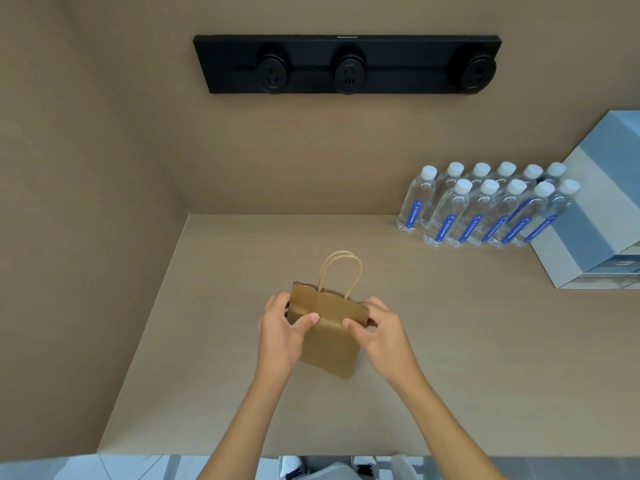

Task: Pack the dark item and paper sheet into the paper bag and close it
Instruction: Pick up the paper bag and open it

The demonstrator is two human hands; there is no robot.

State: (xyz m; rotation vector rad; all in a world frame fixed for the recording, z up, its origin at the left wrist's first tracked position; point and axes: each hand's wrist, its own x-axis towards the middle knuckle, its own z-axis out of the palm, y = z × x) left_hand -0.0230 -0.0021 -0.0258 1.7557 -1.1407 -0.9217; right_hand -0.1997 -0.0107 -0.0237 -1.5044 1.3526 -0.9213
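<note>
A small brown paper bag [329, 327] stands on the tan counter [450, 341], its two twisted handles upright. Its top edge looks folded over toward me. My left hand [282, 327] grips the bag's upper left side, thumb on the front face. My right hand [377, 327] grips the upper right side in the same way. No dark item or paper sheet shows; the inside of the bag is hidden.
Several clear water bottles [485, 206] with white caps and blue labels stand at the back right. Beside them lies a grey and white box [595, 216]. A black socket strip [346, 64] is fixed to the back wall. A side wall bounds the counter on the left.
</note>
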